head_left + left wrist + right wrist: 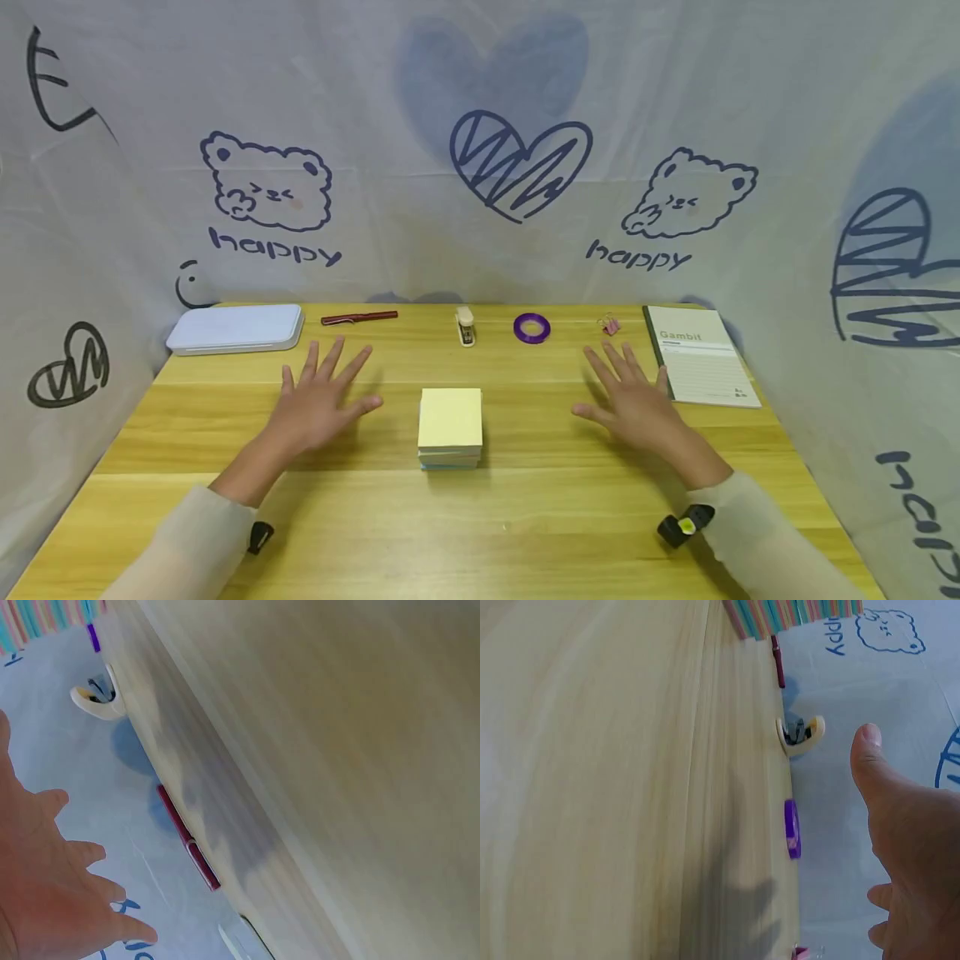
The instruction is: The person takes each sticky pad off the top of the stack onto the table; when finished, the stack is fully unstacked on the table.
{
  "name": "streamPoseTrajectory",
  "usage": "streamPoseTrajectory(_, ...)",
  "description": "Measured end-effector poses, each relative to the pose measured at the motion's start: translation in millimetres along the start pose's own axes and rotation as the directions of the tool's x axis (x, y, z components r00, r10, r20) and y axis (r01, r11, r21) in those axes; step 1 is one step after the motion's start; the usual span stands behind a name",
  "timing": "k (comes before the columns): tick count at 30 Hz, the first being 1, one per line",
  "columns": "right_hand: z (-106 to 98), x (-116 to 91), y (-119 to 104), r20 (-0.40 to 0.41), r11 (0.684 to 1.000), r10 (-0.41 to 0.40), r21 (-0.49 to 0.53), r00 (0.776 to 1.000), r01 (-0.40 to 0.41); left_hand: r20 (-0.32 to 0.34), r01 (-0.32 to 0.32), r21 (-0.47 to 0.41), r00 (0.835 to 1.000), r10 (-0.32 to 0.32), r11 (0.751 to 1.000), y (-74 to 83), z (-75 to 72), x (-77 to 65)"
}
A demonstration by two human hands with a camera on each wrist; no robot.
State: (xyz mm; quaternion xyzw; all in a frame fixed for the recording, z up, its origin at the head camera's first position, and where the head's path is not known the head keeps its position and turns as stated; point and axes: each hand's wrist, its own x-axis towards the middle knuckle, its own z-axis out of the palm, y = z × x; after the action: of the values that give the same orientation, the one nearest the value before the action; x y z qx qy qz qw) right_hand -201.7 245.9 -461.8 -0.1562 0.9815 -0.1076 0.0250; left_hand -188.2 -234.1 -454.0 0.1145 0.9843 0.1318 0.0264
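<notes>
Fingers spread, my left hand [315, 408] hovers over the left of the table, nearest the dark red pen [360, 317] and the white pencil case [236, 328]. On the other side my right hand [637, 408] also hovers with spread fingers, close to the notebook [701, 354] and the pink binder clips [609, 325]. Neither hand holds anything. Between them stands a stack of sticky notes [450, 419], pale yellow on top; its striped coloured side [795, 615] shows in the right wrist view. A cream stapler [466, 326] and a roll of purple tape [532, 328] lie behind the stack.
The wooden table [517, 533] is bounded at the back and sides by a pale cloth [390, 208] with drawn bears and hearts. The pencil case, pen, stapler, tape, clips and notebook form a row along the back edge.
</notes>
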Motion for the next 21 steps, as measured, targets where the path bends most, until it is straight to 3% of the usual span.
streamPoseTrajectory(6, -3, 3, -16, -0.003, 0.998, -0.056, 0.034, 0.998, 0.056, -0.001, -0.055, -0.132, 0.998, 0.055, 0.99, 10.6, 1.9, -5.6)
streamPoseTrajectory(12, -4, 7, -34, 0.006, 0.992, -0.1, 0.081, 0.995, 0.099, -0.019, -0.116, -0.264, 0.993, 0.115, 0.958, 20.4, 4.0, -9.5)
streamPoseTrajectory(16, -4, 9, -46, 0.016, 0.985, -0.133, 0.117, 0.991, 0.131, -0.03, -0.158, -0.367, 0.987, 0.158, 0.917, 26.6, 7.8, -11.4)
streamPoseTrajectory(21, -5, 11, -64, 0.026, 0.968, -0.199, 0.162, 0.98, 0.192, -0.009, -0.186, -0.515, 0.977, 0.212, 0.837, 37.7, 11.9, -17.2)
